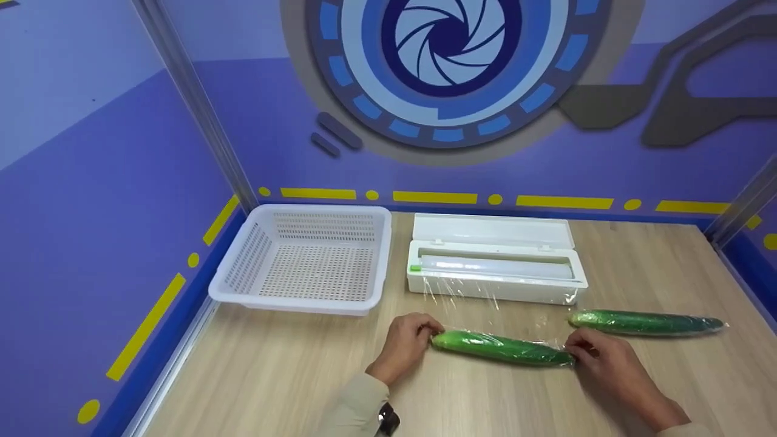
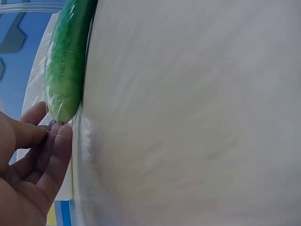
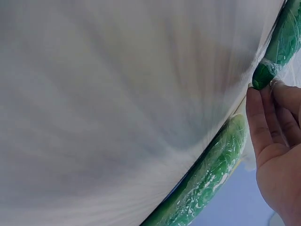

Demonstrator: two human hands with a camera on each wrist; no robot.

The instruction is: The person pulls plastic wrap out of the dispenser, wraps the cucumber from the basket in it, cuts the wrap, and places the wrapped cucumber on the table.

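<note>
A green cucumber (image 1: 504, 349) lies across the table in front of the person, with clear cling film (image 1: 464, 301) over it that runs back to the dispenser. At its pale end the left hand (image 1: 405, 345) pinches the film between thumb and fingers, fingertips right at the tip in the left wrist view. The right hand (image 1: 610, 359) does the same at the dark end, where the right wrist view shows its thumb and fingers (image 3: 257, 117) gathered on the film. A second cucumber (image 1: 646, 323), wrapped in shiny film, lies beyond the right hand.
Behind the cucumber stands a white cling film dispenser (image 1: 485, 291), lid raised, with the film roll (image 1: 495, 267) inside. A white perforated plastic basket (image 1: 297, 303) sits at the back left. Blue-purple panels (image 1: 255, 152) close off the wooden table (image 1: 273, 364) at back and sides.
</note>
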